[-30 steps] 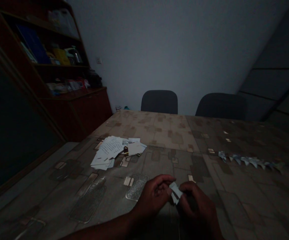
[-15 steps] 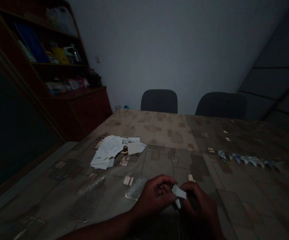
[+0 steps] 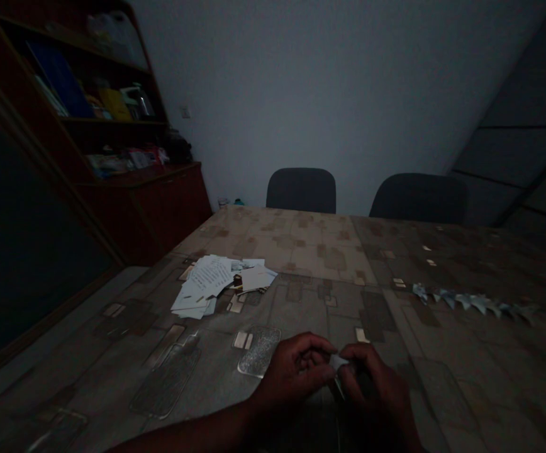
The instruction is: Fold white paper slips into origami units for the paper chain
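Between my two hands is a small folded piece of white paper, mostly covered by fingers. My left hand pinches its left side with thumb and forefinger, the other fingers curled in. On the other side, my right hand grips the paper between thumb and fingers. Both hands are just above the near part of the table. To the right lies a row of small folded paper pieces with pointed tips. A loose pile of paper slips, some with writing, rests on the left.
A patterned tablecloth covers the table. Two dark chairs stand at its far side against a pale wall. At the left is a reddish-brown cabinet with shelves of household items. The room is dim.
My right thumb and fingers have closed in over the folded paper, so less of it shows now. The pile and the row of folded pieces have not moved.
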{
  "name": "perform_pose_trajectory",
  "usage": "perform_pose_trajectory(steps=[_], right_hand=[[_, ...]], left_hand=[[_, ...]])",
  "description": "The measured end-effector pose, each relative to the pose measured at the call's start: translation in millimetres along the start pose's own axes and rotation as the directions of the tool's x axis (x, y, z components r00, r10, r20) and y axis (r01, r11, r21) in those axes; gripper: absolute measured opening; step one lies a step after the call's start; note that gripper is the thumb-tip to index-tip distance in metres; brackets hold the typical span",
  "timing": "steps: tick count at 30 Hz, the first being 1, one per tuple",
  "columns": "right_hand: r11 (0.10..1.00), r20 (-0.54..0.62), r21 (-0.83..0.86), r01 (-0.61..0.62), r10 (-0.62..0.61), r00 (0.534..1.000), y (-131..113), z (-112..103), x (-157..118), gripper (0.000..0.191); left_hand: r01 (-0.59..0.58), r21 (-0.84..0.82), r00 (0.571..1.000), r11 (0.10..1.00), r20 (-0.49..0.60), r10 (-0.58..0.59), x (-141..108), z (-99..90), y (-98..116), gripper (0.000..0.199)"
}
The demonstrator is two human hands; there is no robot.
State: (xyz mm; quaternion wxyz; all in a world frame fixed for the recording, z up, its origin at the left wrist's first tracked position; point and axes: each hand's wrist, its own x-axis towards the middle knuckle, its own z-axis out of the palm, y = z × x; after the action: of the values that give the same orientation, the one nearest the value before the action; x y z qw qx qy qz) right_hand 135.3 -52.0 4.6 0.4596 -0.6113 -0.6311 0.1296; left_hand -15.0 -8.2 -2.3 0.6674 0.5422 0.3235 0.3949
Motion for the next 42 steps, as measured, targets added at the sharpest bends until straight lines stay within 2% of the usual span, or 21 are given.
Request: perform_pose_trajectory(steps=[7, 10, 22, 27, 30, 37, 42], right_hand=[[0.998, 0.113, 0.054, 0.044, -0.05, 0.992, 7.3, -1.5, 0.4, 0.014], [0.996, 0.119, 0.083, 0.027, -0.037, 0.992, 7.6, -2.2, 0.1, 0.015], [0.994, 0.093, 0.088, -0.06, 0.052, 0.994, 0.5, -1.8, 1.1, 0.018], [0.992, 0.09, 0.084, -0.099, 0.091, 0.992, -0.7, -2.6, 2.3, 0.02], [0.991, 0.098, 0.083, -0.102, 0.093, 0.991, -1.3, -3.1, 2.7, 0.02], [0.998, 0.116, 0.021, -0.058, 0.055, 0.992, 3.8, -3.5, 2.5, 0.016], [0.991, 0.128, 0.04, 0.13, -0.134, 0.983, 4.6, -6.5, 9.3, 0.011]], left_hand=[[-0.09, 0.247, 0.994, 0.965, -0.042, 0.103, -1.9, 0.9, 7.6, 0.016], [-0.114, 0.347, 0.989, 0.931, -0.047, 0.139, -4.7, 1.2, 12.4, 0.017], [-0.042, 0.202, 0.998, 0.979, -0.042, 0.051, -7.1, 3.8, 14.3, 0.016], [-0.041, 0.09, 0.999, 0.995, -0.021, 0.043, -9.5, 7.3, 19.6, 0.024], [0.001, 0.084, 0.999, 0.996, -0.049, 0.003, -9.4, 8.0, 18.2, 0.02], [0.063, 0.17, 0.995, 0.983, -0.081, -0.05, -7.2, 9.8, 13.3, 0.019], [0.064, 0.252, 0.989, 0.966, -0.148, -0.027, -7.9, 13.2, 18.5, 0.019]])
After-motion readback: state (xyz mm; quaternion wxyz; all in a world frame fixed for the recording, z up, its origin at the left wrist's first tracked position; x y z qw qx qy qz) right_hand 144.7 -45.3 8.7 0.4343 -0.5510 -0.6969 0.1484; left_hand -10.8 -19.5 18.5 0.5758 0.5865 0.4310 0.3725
